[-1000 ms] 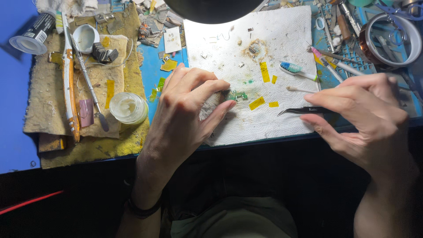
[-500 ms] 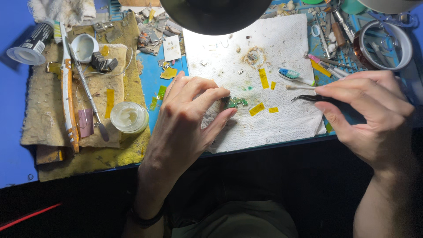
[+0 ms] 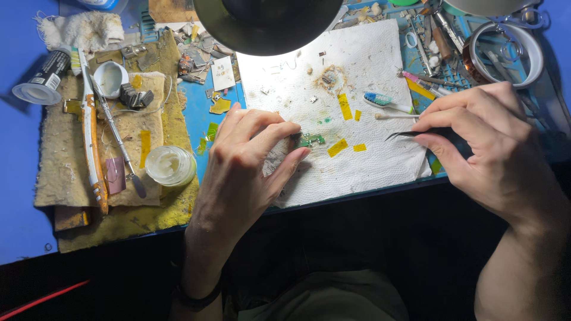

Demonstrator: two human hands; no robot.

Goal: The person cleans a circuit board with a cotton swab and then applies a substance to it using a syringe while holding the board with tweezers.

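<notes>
Right hand drifted right | pinching one tweezers | left hand pinching one green board

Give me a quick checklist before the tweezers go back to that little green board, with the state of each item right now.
1. Small green board pinned by left hand fingertips: ok.
2. Black tweezers gripped in right hand: ok.
3. Tweezer tips holding a part: cannot tell.
4. Tips on the board: not ok, they are apart from it.
5. Paper towel under the board: ok, though stained.
6. Lamp lights the work: ok.
</notes>
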